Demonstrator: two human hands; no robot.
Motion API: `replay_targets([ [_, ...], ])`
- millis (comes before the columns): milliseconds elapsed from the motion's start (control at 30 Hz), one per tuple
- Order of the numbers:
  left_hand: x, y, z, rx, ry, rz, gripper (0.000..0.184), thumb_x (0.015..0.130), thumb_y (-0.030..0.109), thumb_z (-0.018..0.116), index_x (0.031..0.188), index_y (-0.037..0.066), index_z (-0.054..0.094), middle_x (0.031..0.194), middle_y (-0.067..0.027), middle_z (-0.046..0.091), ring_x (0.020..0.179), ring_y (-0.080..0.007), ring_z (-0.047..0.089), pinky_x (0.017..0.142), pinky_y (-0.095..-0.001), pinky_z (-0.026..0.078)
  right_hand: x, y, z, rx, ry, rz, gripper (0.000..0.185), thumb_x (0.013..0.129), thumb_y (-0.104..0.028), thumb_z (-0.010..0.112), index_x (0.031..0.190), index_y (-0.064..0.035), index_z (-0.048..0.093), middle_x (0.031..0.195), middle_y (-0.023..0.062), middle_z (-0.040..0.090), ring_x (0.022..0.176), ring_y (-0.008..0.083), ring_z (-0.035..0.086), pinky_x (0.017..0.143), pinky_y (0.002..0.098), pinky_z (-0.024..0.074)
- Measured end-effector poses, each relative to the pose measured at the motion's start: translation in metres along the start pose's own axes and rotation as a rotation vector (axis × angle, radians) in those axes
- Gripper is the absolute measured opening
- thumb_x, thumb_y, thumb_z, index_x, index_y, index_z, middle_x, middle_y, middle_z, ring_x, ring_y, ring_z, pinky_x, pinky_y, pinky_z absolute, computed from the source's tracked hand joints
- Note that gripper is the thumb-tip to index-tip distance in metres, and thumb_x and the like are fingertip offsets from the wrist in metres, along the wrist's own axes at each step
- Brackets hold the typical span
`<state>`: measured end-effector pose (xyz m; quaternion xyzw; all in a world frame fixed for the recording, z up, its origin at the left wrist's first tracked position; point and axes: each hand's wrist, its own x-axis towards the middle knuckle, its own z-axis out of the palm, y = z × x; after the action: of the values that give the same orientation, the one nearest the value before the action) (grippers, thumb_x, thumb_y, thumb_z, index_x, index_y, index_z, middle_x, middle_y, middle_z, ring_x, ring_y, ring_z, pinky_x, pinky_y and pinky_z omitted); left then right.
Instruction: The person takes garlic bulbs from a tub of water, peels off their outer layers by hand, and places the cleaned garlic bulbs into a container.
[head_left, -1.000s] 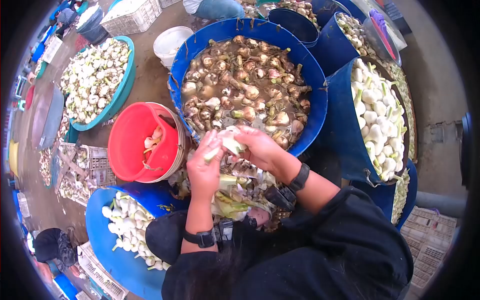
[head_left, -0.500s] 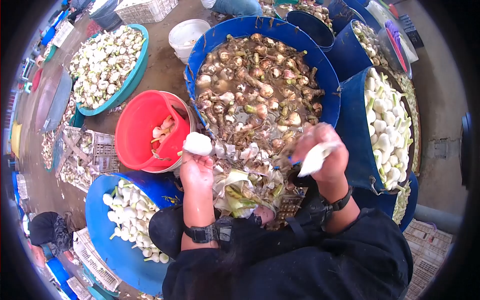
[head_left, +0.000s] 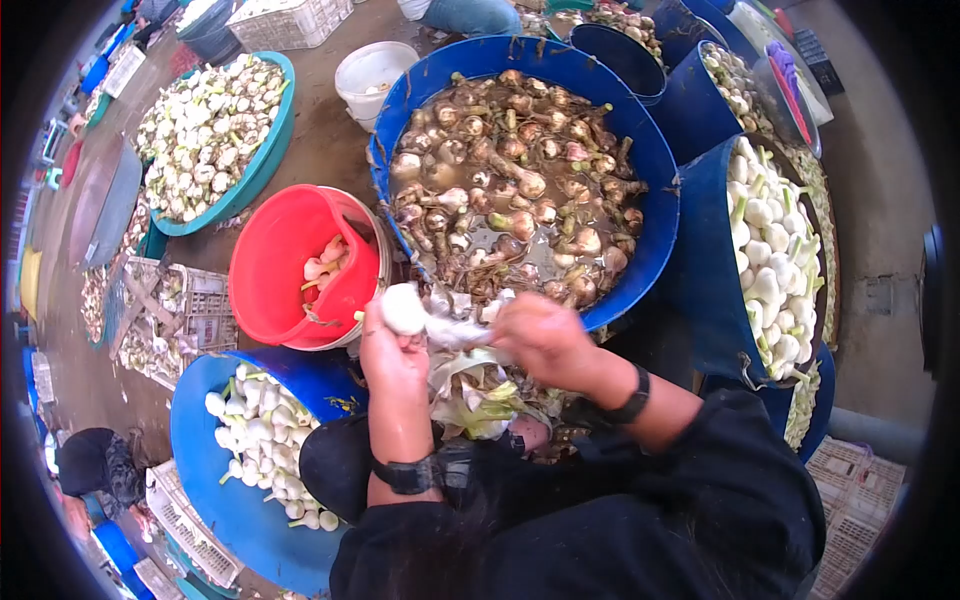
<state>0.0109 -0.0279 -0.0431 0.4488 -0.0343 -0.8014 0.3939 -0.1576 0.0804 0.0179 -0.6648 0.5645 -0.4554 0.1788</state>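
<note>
My left hand (head_left: 392, 350) grips a white garlic bulb (head_left: 403, 309), held up beside the rim of the red bucket (head_left: 262, 270). To its right, my right hand (head_left: 545, 340) is closed and smeared by motion. A blurred white strip of garlic skin (head_left: 458, 332) stretches from the bulb to the fingers of that hand. Below both hands lies a heap of peeled skins and leaves (head_left: 480, 395). Just beyond them stands a large blue tub (head_left: 655, 255) of muddy, unpeeled garlic (head_left: 515, 180) in water.
A blue tub (head_left: 200, 480) holding peeled bulbs lies tilted at lower left. Another blue tub (head_left: 700, 260) with white bulbs leans at right. A green basin (head_left: 285, 125) of garlic, a white bucket (head_left: 375, 75) and crates (head_left: 205, 300) stand around. Other people are at the edges.
My right hand has swung left from over the tub's right side to the bulb in my left hand. The white piece it held at right is no longer visible there.
</note>
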Motion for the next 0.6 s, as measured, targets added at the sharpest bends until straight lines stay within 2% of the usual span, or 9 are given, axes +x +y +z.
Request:
replay_targets([
  [33,-0.006,0.008,0.000,-0.129,0.040,-0.045,0.022,0.086,0.030,0.049,0.090,0.009,0.055,0.062,0.0033,0.054,0.037,-0.0050,0.037,0.035,-0.0191,0.028,-0.006,0.000,-0.011,-0.062,0.084,0.090,0.005,0.077,-0.005,0.058,0.076,-0.0004,0.057,0.071,0.0096,0.054,0.066,0.0247,0.054,0.060,0.0356,0.0447],
  [67,-0.005,0.014,0.000,-0.148,0.026,-0.041,0.021,0.086,0.029,0.049,0.090,0.009,0.055,0.061,0.0034,0.054,0.037,-0.0048,0.036,0.036,-0.0190,0.028,-0.014,0.006,-0.018,0.142,0.175,0.511,0.008,0.081,-0.005,0.053,0.078,-0.0002,0.058,0.069,0.0100,0.054,0.066,0.0230,0.054,0.060,0.0346,0.0449],
  [200,-0.006,0.003,0.012,-0.027,0.006,0.019,0.017,0.086,0.024,0.047,0.087,0.008,0.054,0.063,0.0013,0.054,0.041,-0.0061,0.043,0.040,-0.0213,0.034,0.008,-0.007,-0.011,0.035,-0.436,0.364,0.033,0.075,-0.035,0.065,0.086,-0.0041,0.061,0.083,0.0140,0.060,0.079,0.0314,0.059,0.067,0.0373,0.0475],
  [267,-0.010,-0.011,0.025,0.083,0.079,0.149,0.016,0.085,0.022,0.049,0.085,0.007,0.053,0.065,-0.0004,0.055,0.046,-0.0081,0.048,0.043,-0.0229,0.038,0.027,-0.016,0.010,-0.183,-0.251,0.363,0.044,0.074,-0.045,0.062,0.083,-0.0032,0.057,0.084,0.0144,0.059,0.079,0.0313,0.059,0.065,0.0398,0.0471],
  [400,-0.023,-0.008,0.031,0.316,0.118,0.409,0.014,0.083,0.017,0.051,0.085,0.004,0.052,0.075,-0.0052,0.057,0.063,-0.0144,0.059,0.050,-0.0270,0.047,0.044,0.015,0.047,-0.134,-0.100,0.261,0.034,0.083,-0.034,0.051,0.071,-0.0021,0.053,0.060,0.0119,0.055,0.055,0.0296,0.057,0.050,0.0392,0.0449],
  [467,-0.023,-0.003,0.039,0.155,0.208,0.425,0.016,0.083,0.018,0.052,0.091,0.004,0.053,0.079,-0.0062,0.060,0.065,-0.0162,0.061,0.052,-0.0272,0.049,0.055,0.035,0.046,0.780,-0.161,0.749,0.031,0.087,-0.025,0.044,0.065,-0.0031,0.049,0.055,0.0086,0.050,0.045,0.0214,0.050,0.043,0.0335,0.0392],
  [500,-0.014,0.006,0.028,0.028,0.107,0.418,0.029,0.084,0.028,0.056,0.096,0.002,0.053,0.084,-0.0064,0.061,0.070,-0.0165,0.062,0.053,-0.0276,0.051,0.057,0.050,0.045,0.918,-0.045,0.874,0.032,0.088,-0.024,0.042,0.063,-0.0038,0.047,0.054,0.0055,0.048,0.042,0.0145,0.046,0.040,0.0269,0.0356],
  [567,0.013,0.032,-0.003,-0.223,-0.176,0.589,0.058,0.082,0.046,0.055,0.112,-0.003,0.046,0.095,-0.0122,0.059,0.085,-0.0201,0.060,0.067,-0.0313,0.053,0.065,0.090,0.029,0.790,-0.032,0.968,0.029,0.088,-0.022,0.046,0.066,-0.0032,0.050,0.060,0.0063,0.054,0.051,0.0149,0.054,0.045,0.0280,0.0443],
  [600,0.006,0.040,0.004,-0.311,-0.151,0.498,0.065,0.082,0.050,0.052,0.118,-0.003,0.039,0.103,-0.0158,0.055,0.092,-0.0233,0.058,0.077,-0.0351,0.050,0.063,0.136,0.031,0.387,-0.121,0.910,0.024,0.087,-0.024,0.049,0.077,-0.0023,0.055,0.071,0.0069,0.060,0.059,0.0148,0.059,0.050,0.0291,0.0483],
])
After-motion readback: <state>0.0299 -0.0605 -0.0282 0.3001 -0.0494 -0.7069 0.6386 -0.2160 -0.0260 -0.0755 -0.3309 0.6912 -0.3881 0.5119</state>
